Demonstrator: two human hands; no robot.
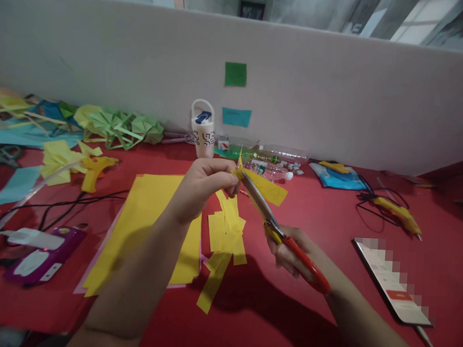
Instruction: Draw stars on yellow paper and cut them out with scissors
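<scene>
My left hand point(209, 185) pinches a piece of yellow paper point(267, 188) above the middle of the table. In my right hand point(289, 251) are scissors point(261, 203) with red and yellow handles, their blades reaching up and left to the paper by my left fingertips. Part of the paper hangs to the right of the blades, and a thin point of it sticks up. Cut yellow strips point(224, 230) lie in a loose pile below my hands. Left of the pile rests a stack of yellow sheets point(152, 211), with pink paper showing beneath, partly hidden by my left forearm.
A yellow glue gun point(95, 171) and purple power strip point(44, 257) with cables lie left. Folded green paper shapes point(121, 126), a white cup point(203, 133) and plastic bottles point(270, 170) line the wall. Right are a phone point(391, 283) and a yellow-handled tool point(398, 213).
</scene>
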